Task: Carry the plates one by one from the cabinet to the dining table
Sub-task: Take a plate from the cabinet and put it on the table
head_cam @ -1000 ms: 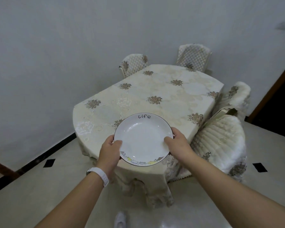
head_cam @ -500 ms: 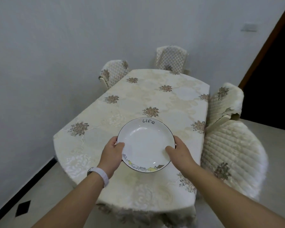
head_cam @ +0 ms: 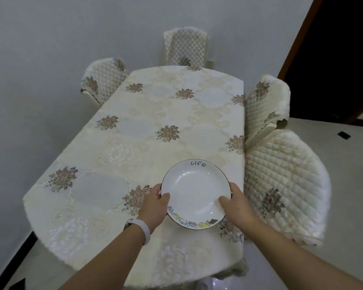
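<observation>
Left grip (head_cam: 155, 203) and right grip (head_cam: 237, 203) both hold the plate (head_cam: 195, 189), one on each side of its rim. The thumbs lie over the top of the rim; the other fingers are hidden underneath. The two-sided hold keeps the shallow dish level, which I judge sensible for glazed ware that could slip from one hand. White band (head_cam: 144, 227) on the left wrist.

Plate: white, dark edge line, "Life" written on the far rim, small coloured pattern on the near rim. It is over the near right part of the bench (head_cam: 134, 126), close to the right edge. Cannot tell whether its base touches the cloth or hangs just above it.

Bench: oval, under a cream cloth with brown flower motifs. No other plate shows on it, so I read this as the first delivery and the step in hand as the set-down. The next move calls for lowering flat, then drawing the fingers out from under without dragging the cloth. Risk: the spot is near the edge, and a nudge inward would be safer.

Right of the bench stand two quilted chairs, the near chair (head_cam: 281, 174) just beside the plate's side and the second chair (head_cam: 264, 101) behind it. On the left is the left chair (head_cam: 102, 80); at the far end, the far chair (head_cam: 186, 48). Beyond them are a plain wall and a dark doorway (head_cam: 333, 59) at far right. Cabinet not in view.
</observation>
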Tool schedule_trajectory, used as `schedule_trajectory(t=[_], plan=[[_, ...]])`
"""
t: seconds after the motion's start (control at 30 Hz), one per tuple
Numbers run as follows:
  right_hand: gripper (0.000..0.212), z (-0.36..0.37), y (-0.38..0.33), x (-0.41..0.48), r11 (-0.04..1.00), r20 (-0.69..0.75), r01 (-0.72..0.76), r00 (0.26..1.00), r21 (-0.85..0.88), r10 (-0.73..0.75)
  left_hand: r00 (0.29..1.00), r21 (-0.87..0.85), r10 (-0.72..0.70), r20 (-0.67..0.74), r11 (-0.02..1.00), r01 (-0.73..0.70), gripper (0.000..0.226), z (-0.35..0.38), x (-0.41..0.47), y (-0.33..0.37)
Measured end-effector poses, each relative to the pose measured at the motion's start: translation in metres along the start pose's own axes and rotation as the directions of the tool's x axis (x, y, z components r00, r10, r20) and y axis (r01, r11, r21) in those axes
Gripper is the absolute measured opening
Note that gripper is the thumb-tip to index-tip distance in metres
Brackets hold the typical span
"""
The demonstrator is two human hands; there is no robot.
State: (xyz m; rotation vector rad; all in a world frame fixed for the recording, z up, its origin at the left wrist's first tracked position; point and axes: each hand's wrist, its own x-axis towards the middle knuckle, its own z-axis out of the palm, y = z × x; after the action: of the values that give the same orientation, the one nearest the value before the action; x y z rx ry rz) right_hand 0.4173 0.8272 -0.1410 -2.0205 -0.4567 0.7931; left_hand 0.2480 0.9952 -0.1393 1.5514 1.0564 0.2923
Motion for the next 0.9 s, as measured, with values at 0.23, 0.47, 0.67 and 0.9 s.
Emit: schedule_trajectory(t=[0.23, 0.47, 0.67, 0.9], plan=[[0.035, -0.002, 0.047, 0.038, 0.997, 0.018, -0.057, 0.998, -0.050, 0.058, 0.996, 0.102, -0.085, 0.000, 0.991, 0.085, 0.024, 0.038, 0.035, -0.021], [0.035, 0.008, 0.074, 0.059, 0.990, 0.029, -0.121, 0.992, -0.076, 0.123, 0.990, 0.178, -0.137, 0.042, 0.976, 0.127, 0.021, 0.049, 0.063, -0.052], [0.038, 0.023, 0.088, 0.073, 0.973, 0.001, -0.165, 0.986, -0.159, 0.167, 0.989, 0.285, -0.134, 0.065, 0.952, 0.110, 0.019, 0.049, 0.085, -0.070], [0.037, 0.031, 0.090, 0.073, 0.954, -0.028, -0.213, 0.977, -0.211, 0.212, 0.991, 0.448, -0.061, 0.120, 0.894, 0.001, 0.015, 0.048, 0.098, -0.072]])
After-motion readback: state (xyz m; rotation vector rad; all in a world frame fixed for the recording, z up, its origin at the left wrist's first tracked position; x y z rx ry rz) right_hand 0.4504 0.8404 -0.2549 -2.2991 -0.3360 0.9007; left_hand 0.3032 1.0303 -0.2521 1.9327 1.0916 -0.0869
